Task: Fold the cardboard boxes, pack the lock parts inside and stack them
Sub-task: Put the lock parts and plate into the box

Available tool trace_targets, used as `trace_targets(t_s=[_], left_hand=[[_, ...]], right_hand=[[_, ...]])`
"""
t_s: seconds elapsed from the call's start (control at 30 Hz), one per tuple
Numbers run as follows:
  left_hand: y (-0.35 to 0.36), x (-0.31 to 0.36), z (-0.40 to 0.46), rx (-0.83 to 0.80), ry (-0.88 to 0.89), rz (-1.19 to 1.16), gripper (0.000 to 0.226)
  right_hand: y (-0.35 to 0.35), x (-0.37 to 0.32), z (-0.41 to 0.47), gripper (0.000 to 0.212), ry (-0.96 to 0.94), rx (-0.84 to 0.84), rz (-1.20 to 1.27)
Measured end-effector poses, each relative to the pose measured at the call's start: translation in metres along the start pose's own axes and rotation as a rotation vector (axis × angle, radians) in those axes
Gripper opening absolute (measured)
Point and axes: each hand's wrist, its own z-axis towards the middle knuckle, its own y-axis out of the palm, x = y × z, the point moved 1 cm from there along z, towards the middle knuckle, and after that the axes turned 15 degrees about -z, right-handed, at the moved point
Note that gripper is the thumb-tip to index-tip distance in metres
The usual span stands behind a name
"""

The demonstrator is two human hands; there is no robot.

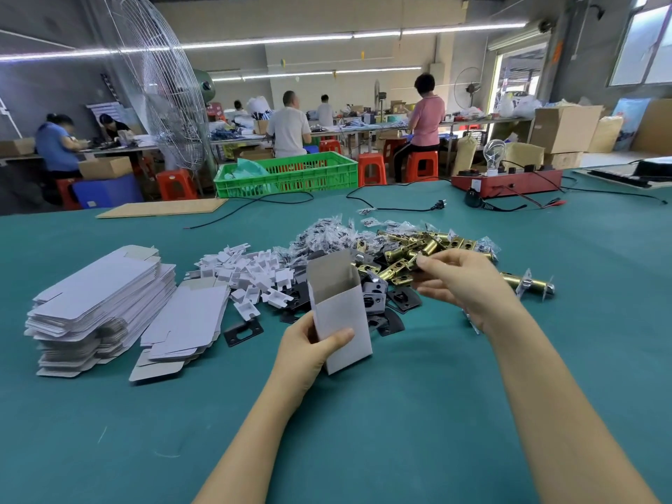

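Observation:
My left hand (309,349) grips a folded white cardboard box (340,314), held upright with its top flap open. My right hand (462,285) reaches over the heap of brass latch bolts (403,252) and pinches one brass latch at its fingertips, just right of the box mouth. Black strike plates (396,298) lie under and around the box. Small white plastic inserts (251,272) and clear screw bags (327,232) are piled behind. Flat box blanks (102,303) are stacked at the left.
The green table (363,412) spreads around me. One latch bolt (527,283) lies apart on the right. Black cables (400,205), a red tester box with a bulb (505,178) and a green crate (287,174) stand at the far edge. People work at benches beyond.

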Motion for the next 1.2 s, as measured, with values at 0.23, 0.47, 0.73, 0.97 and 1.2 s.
trace_targets(t_s=[0.23,0.47,0.73,0.97,1.2], left_hand=[[-0.005,-0.002,0.004,0.051,0.013,0.004,0.032],[-0.008,-0.004,0.006,0.041,0.002,0.016,0.033],[-0.007,-0.004,0.005,0.026,0.000,0.025,0.036],[-0.005,-0.002,0.005,0.017,-0.007,0.025,0.040],[-0.002,0.000,0.003,-0.018,0.001,0.034,0.044]], right_hand=[[0.030,0.047,0.011,0.010,0.120,-0.095,-0.154],[0.006,0.053,0.016,0.007,0.072,0.024,-0.539],[-0.066,0.082,0.020,0.033,0.361,0.200,-0.992],[-0.059,0.085,0.021,0.028,0.396,0.317,-0.961],[-0.041,0.075,0.019,0.020,0.184,0.331,-0.744]])
